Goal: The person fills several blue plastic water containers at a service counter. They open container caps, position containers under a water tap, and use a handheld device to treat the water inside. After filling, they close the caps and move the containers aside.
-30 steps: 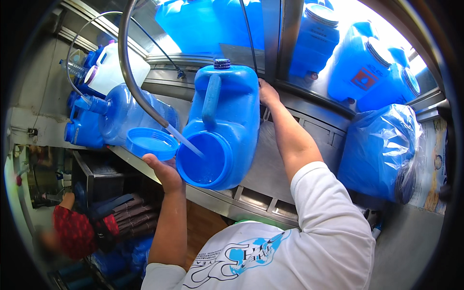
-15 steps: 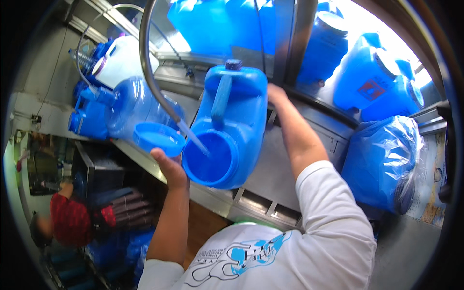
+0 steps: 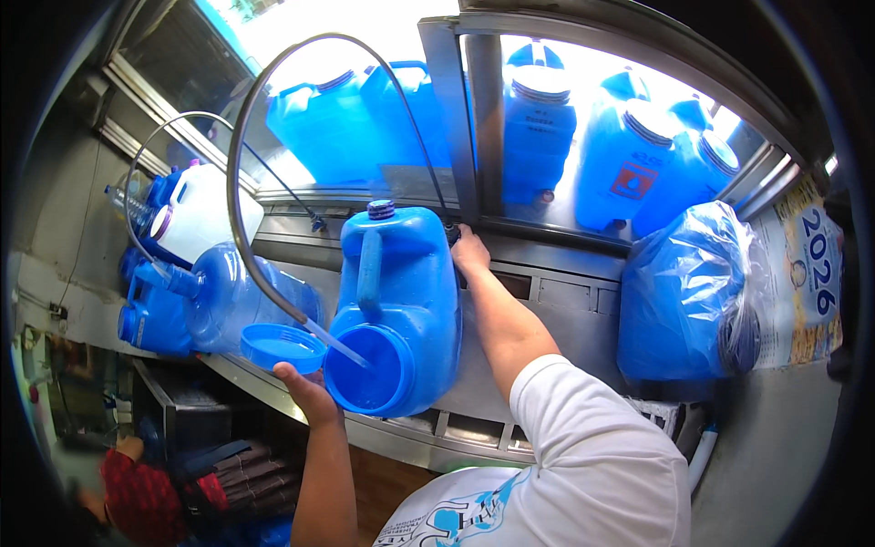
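Observation:
A blue water jug (image 3: 428, 301) stands on the metal counter, its wide round mouth facing me and uncapped. The clear end of a hose (image 3: 337, 345) reaches into that mouth. My left hand (image 3: 310, 392) pinches a blue screw lid (image 3: 284, 345) beside the opening, thumb on the near rim; the other fingers are hidden beneath. Behind the jug's right side, my right hand (image 3: 470, 251) is closed at a small black knob (image 3: 452, 234) by the back wall. Its fingertips are partly hidden.
To the left lie a clear blue round bottle (image 3: 241, 296), a white jug (image 3: 205, 214) and a smaller blue jug (image 3: 159, 310). Blue jugs (image 3: 629, 164) stand behind the window frame. At right is a plastic-wrapped jug (image 3: 679, 301). Another person (image 3: 146, 488) is at lower left.
The view has tilted upward, so the window jugs show more. My right hand, earlier mostly hidden behind the jug, now shows at the black knob. The lid and hose keep their places by the jug.

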### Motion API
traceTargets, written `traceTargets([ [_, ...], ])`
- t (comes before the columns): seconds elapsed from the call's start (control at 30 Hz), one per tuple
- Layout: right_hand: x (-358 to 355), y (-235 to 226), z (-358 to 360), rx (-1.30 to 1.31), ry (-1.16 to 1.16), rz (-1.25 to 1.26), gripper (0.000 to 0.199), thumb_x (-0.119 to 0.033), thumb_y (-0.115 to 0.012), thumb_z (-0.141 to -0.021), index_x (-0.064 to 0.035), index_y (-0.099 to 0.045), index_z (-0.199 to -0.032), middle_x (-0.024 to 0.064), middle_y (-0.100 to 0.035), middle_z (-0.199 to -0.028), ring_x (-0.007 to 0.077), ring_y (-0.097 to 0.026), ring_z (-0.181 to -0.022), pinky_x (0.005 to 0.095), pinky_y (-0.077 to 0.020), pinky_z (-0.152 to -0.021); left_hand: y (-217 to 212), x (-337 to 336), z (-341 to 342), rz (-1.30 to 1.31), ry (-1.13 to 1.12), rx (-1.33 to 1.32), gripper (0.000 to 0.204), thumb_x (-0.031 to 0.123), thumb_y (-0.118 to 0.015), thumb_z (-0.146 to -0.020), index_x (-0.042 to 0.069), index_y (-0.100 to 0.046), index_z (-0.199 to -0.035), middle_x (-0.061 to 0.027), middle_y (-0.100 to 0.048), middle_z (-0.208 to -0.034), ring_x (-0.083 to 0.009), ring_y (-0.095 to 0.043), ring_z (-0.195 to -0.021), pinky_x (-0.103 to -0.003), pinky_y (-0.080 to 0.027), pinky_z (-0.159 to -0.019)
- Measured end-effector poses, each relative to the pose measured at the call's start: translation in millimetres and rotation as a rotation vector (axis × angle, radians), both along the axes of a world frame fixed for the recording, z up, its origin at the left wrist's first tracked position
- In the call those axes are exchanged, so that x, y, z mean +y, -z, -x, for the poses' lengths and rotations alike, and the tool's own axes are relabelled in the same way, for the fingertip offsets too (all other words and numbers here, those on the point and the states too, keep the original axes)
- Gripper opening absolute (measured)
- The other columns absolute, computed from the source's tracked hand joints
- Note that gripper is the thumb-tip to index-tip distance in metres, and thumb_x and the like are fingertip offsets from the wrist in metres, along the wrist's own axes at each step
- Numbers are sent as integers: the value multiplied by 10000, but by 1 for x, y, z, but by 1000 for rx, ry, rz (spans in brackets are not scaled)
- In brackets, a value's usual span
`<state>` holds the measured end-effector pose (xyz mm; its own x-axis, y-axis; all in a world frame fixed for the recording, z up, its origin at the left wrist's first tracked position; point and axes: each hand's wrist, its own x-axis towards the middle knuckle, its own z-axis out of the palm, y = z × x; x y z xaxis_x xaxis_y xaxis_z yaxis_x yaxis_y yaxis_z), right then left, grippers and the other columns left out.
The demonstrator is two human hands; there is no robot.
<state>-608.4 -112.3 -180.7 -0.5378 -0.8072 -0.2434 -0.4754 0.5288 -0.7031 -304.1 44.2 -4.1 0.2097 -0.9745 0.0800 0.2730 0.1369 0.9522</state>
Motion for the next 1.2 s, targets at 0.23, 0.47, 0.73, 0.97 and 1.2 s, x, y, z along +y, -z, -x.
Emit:
traceTargets([
  [0.23, 3, 0, -4, 32, 53, 6, 448, -191, -452, -905, -119, -481, -1346, 232, -544, -1284, 422, -577, -1148, 510, -479, -951, 1, 1, -1, -8, 33, 13, 1025, 797, -416, -842, 6, -256, -1474, -162, -401, -1456, -302, -419, -1329, -418, -343, -1117],
  [0.47, -5, 13, 11, 167, -46, 122, 414, -332, -527, -897, -100, -565, -1238, 197, -591, -1219, 377, -590, -1133, 480, -493, -932, -3, -2, 5, -21, -31, -61, 1073, 825, -485, -789, 2, -269, -1443, -147, -446, -1349, -262, -464, -1244, -404, -365, -1074],
  [0.73, -23, -26, 17, 230, -551, -3, 443, -414, -452, -914, -173, -619, -1245, 144, -582, -1299, 325, -565, -1192, 427, -467, -976, -1, 1, 0, 25, -57, -104, 1086, 839, -481, -782, 47, -194, -1466, -148, -401, -1348, -261, -433, -1247, -418, -358, -1060],
  [0.97, -20, -20, 22, 259, -480, -41, 486, -464, -454, -895, -185, -597, -1267, 153, -584, -1268, 353, -567, -1184, 440, -474, -962, -3, -3, 4, 28, -20, -88, 1056, 833, -487, -785, 55, -217, -1447, -132, -436, -1286, -247, -478, -1191, -405, -397, -1020],
  [1.2, -15, -23, 23, 309, -483, -41, 515, -492, -447, -896, -176, -566, -1285, 169, -589, -1252, 382, -586, -1148, 467, -484, -939, -5, -3, 5, 31, -28, -90, 1059, 842, -475, -782, 59, -221, -1450, -129, -433, -1294, -237, -471, -1195, -401, -392, -1024],
])
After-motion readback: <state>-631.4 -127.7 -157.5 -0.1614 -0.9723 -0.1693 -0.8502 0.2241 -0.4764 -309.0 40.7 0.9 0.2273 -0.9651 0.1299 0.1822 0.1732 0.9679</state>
